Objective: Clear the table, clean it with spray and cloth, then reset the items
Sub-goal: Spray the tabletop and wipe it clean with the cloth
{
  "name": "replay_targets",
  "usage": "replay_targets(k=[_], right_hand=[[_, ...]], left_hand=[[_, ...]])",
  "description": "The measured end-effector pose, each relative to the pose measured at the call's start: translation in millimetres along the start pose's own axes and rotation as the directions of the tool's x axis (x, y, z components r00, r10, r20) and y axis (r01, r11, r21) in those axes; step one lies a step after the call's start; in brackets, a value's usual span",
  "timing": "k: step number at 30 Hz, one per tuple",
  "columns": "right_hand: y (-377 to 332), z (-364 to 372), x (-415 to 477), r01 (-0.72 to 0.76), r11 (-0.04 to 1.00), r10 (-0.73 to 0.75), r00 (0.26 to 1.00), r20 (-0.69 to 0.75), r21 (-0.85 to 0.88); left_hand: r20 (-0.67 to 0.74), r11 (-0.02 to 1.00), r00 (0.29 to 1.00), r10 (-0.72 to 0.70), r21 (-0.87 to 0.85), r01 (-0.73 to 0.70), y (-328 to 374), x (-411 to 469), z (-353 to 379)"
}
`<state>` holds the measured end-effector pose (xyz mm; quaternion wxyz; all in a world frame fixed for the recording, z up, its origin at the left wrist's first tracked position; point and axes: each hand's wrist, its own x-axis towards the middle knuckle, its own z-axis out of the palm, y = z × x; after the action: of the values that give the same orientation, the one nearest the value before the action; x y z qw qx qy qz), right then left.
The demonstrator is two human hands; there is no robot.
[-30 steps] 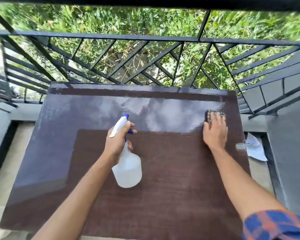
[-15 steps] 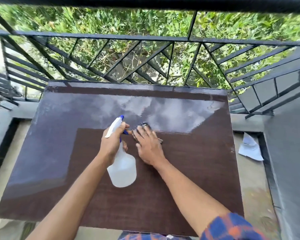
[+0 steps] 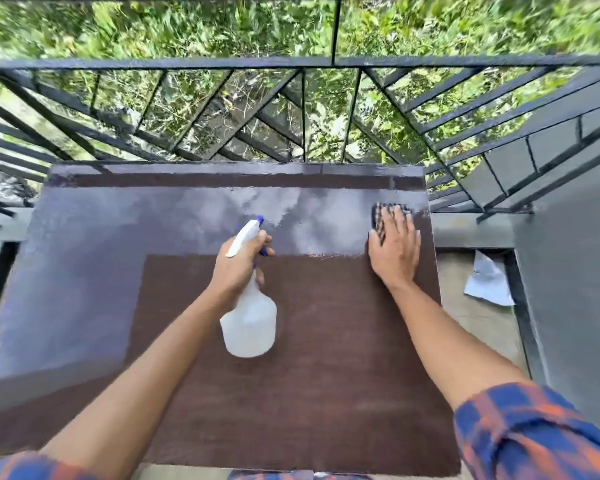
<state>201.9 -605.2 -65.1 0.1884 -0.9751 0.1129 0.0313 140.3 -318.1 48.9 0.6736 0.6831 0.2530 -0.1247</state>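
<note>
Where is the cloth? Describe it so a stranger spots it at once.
Start at the dark brown table beside the black railing. At its far right corner, the right hand presses flat on the cloth. It is dark and checked, unlike the white spray bottle gripped by the left hand.

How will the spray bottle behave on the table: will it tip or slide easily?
Probably light: the left hand holds the plastic-looking bottle by its neck alone. Its wide base should resist tipping; the glossy table may let it slide.
</note>
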Motion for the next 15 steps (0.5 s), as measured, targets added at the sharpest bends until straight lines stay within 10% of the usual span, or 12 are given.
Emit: replay_targets(k=[15], right_hand=[[66, -20, 102, 0.003, 0.975, -0.015, 0.999, 0.052, 0.222]], left_hand=[[0.106, 0.985, 0.994, 0.015, 0.167, -0.032, -1, 17, 96]])
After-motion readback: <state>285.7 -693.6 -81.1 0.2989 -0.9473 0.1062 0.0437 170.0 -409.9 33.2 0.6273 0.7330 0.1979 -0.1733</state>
